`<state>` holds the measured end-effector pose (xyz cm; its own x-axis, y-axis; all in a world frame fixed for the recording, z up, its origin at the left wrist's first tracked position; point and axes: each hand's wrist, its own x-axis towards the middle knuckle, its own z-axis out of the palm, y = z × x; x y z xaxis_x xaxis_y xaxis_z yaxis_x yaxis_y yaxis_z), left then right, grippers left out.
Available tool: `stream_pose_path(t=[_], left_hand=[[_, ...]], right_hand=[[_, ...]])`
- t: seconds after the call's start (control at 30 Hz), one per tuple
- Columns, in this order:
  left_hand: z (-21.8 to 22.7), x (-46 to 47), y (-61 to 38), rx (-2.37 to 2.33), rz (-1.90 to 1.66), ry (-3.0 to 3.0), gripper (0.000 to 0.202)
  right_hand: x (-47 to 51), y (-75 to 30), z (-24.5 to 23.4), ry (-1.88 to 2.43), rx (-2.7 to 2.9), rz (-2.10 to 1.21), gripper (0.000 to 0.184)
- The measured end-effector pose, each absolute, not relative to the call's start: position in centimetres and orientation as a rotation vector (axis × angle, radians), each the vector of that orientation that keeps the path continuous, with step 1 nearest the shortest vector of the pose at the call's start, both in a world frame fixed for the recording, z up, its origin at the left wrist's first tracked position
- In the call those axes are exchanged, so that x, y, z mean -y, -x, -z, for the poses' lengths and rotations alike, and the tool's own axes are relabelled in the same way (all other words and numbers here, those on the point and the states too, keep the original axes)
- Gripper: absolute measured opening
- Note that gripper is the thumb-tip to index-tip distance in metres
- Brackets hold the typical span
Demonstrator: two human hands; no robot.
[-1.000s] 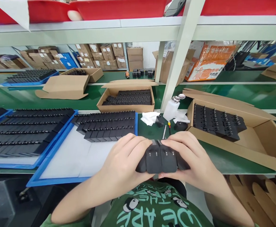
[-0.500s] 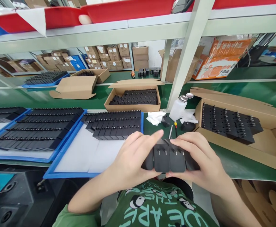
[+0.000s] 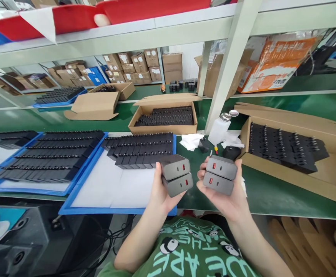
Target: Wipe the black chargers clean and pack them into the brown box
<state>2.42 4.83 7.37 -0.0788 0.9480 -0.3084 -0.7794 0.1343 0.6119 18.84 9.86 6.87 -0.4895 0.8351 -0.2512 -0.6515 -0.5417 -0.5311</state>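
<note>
My left hand (image 3: 159, 196) is closed around two stacked black USB chargers (image 3: 176, 169), their port faces turned up toward me, each with a red port and a small dark slot. In my right hand (image 3: 237, 200) are two more USB chargers (image 3: 221, 168), stacked the same way with ports showing. Both pairs are held apart over the bench's front edge. Behind my left hand, rows of black chargers (image 3: 145, 148) with metal prongs up stand in a blue-rimmed tray (image 3: 98, 210). Their prongs on the held chargers are hidden.
At right, an open cardboard box (image 3: 286, 184) holds rows of chargers. A white pump bottle (image 3: 218, 130), crumpled tissue (image 3: 191, 141) and a small black piece (image 3: 204, 145) lie behind my hands. Another charger box (image 3: 163, 129) stands at the back, below a shelf post (image 3: 231, 65).
The chargers were together in both hands with prongs facing me. Now my hands have separated, each with a pair, and the port faces are turned toward me.
</note>
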Motion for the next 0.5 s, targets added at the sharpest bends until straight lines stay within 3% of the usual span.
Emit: stream_pose_path(t=[0.5], left_hand=[[-6.5,-5.5,-4.4,-0.756,-1.400,-0.597,0.066]], right_hand=[[-8.7,-20.0,-7.9,0.472,0.193,-2.113,0.068]])
